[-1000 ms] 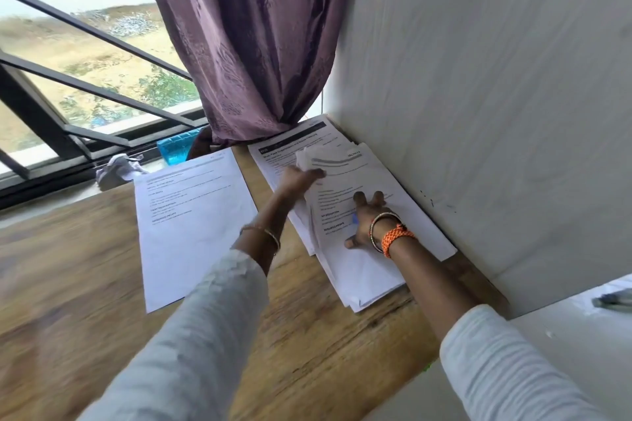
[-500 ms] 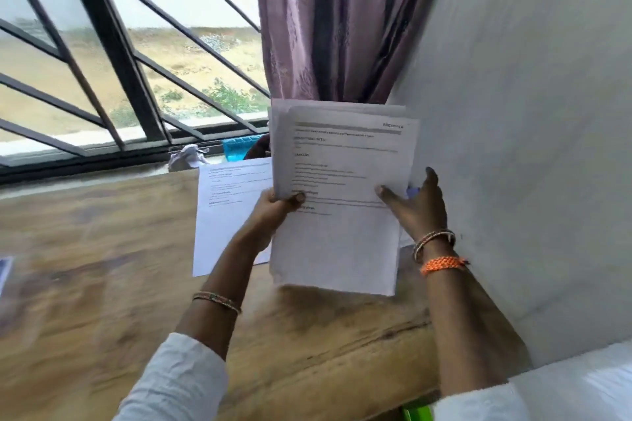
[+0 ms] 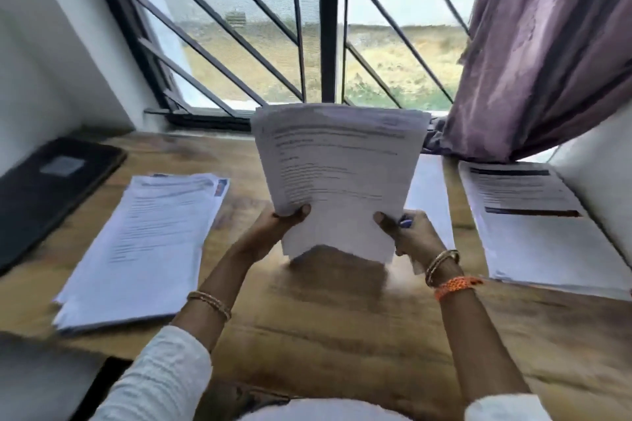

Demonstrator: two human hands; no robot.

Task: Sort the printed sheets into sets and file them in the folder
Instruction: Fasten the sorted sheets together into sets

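A stack of printed sheets (image 3: pixel 338 174) stands upright above the middle of the wooden table (image 3: pixel 325 328). My left hand (image 3: pixel 273 232) grips its lower left edge, thumb on the front. My right hand (image 3: pixel 410 236) grips the lower right edge and also holds a blue pen (image 3: pixel 406 221). A second pile of sheets (image 3: pixel 143 249) lies flat on the left. A third pile (image 3: pixel 540 222), with dark header bars, lies on the right. A single sheet (image 3: pixel 429 195) lies behind the held stack. A dark folder (image 3: pixel 48 188) lies at the far left.
A barred window (image 3: pixel 307 27) runs along the table's far edge. A purple curtain (image 3: pixel 547 55) hangs at the right and drapes onto the table. White walls close in on both sides.
Both hands lifted the stack off the pile by the right wall and carried it upright toward the table's middle. The view swung left, bringing the left pile and the dark folder into sight.
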